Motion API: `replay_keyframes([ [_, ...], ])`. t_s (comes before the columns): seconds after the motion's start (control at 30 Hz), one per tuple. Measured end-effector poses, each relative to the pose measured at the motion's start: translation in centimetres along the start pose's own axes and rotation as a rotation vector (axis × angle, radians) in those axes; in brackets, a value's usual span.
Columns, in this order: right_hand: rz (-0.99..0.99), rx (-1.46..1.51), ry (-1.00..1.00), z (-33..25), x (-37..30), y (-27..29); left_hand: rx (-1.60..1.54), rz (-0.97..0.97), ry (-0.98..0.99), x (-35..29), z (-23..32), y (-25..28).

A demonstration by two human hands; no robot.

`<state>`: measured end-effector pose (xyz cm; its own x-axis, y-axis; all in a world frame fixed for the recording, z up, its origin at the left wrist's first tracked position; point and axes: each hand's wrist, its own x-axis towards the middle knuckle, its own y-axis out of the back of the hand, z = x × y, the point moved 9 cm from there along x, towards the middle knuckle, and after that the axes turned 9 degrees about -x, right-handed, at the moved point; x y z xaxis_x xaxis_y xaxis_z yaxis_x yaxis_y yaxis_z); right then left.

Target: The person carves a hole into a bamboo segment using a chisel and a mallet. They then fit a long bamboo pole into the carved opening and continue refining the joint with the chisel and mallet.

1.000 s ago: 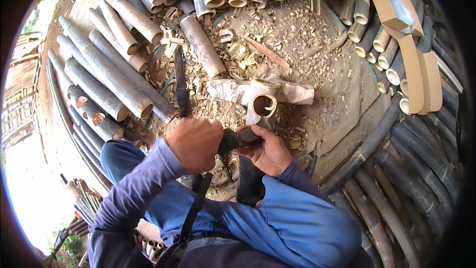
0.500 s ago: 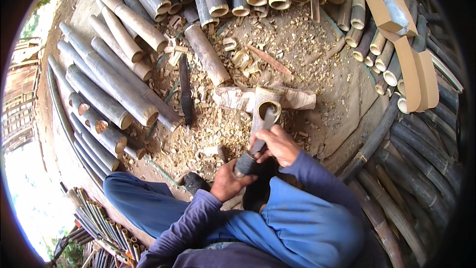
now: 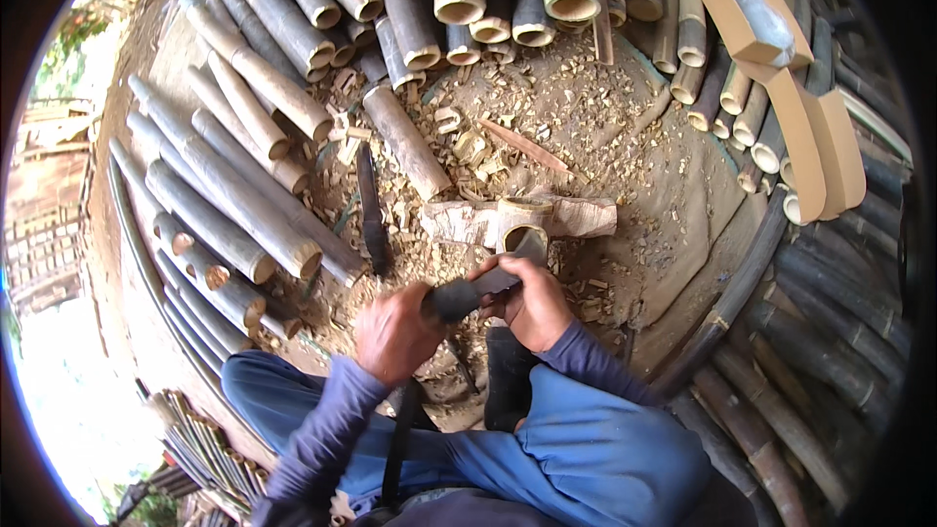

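Both my hands hold a knife with a dark-wrapped handle [image 3: 454, 301] and a broad grey blade [image 3: 501, 277]. My left hand [image 3: 392, 337] is closed round the handle's butt end. My right hand [image 3: 535, 304] is closed on the blade with its thumb along the top. The blade's far end reaches the open mouth of a bamboo tube [image 3: 507, 225]; whether the edge touches the wall I cannot tell. That tube rests against a pale rough log [image 3: 457, 221], its near part hidden behind my hands.
A second dark knife [image 3: 370, 210] lies on the chip-covered ground at left, beside a loose bamboo length [image 3: 405, 141]. Bamboo poles are stacked left [image 3: 229, 185], far [image 3: 390, 0] and right [image 3: 820, 371]. An open cardboard box [image 3: 795, 117] sits on the right-hand poles.
My left hand and the knife handle have swung up and to the left, so the knife lies flatter. My right hand has shifted slightly left and down. The whole view has also shifted a little.
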<state>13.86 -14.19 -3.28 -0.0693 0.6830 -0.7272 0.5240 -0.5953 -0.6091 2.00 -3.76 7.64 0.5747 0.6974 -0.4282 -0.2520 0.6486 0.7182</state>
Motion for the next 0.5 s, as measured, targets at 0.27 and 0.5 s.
replay_keyframes([
  [0.27,-0.092,0.248,-0.090,-1.0,1.1,-1.6,0.196,-0.096,-0.010,4.1,3.9,4.1],
  [0.5,-0.021,-0.004,0.027,0.0,0.3,-1.1,0.018,0.021,0.070,-0.3,-0.3,0.5],
])
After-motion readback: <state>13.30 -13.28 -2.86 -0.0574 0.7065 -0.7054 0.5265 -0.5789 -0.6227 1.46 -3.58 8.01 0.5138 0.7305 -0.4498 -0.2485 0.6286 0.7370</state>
